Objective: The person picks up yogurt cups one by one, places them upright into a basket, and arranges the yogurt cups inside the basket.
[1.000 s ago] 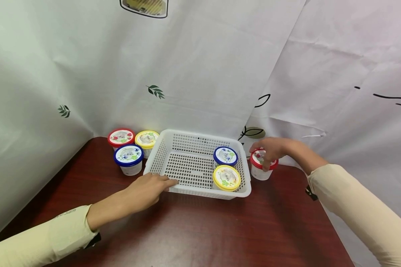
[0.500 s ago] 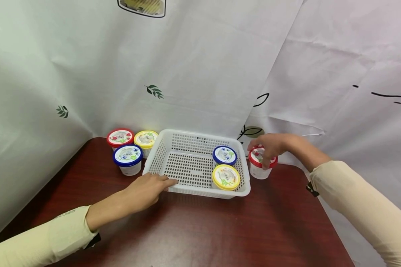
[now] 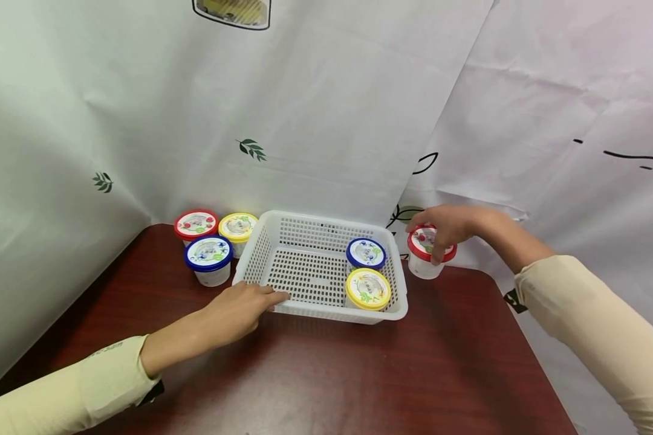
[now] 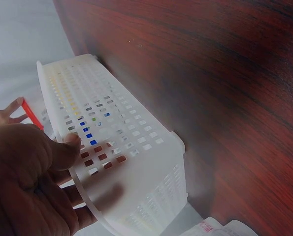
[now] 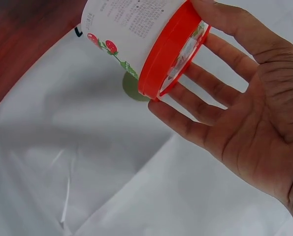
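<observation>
My right hand (image 3: 447,228) grips a white tub with a red lid (image 3: 427,266) by the lid's rim, to the right of the white plastic basket (image 3: 326,312). Strawberries are printed on the tub's side (image 5: 131,29) in the right wrist view. At the basket's front left corner, my left hand (image 3: 242,311) holds the rim, thumb outside and fingers over the inner side, as the left wrist view shows. Inside the basket, at its right end, a blue-lidded tub (image 3: 366,254) stands behind a yellow-lidded tub (image 3: 368,290).
Left of the basket stand a red-lidded tub (image 3: 196,224), another yellow-lidded tub (image 3: 238,227) and another blue-lidded tub (image 3: 208,254), grouped closely. The dark red wooden table (image 3: 326,380) backs onto a hanging white printed cloth (image 3: 326,121).
My right hand has moved up in the head view, and the red-lidded tub has risen with it. The left hand and the basket have stayed in place.
</observation>
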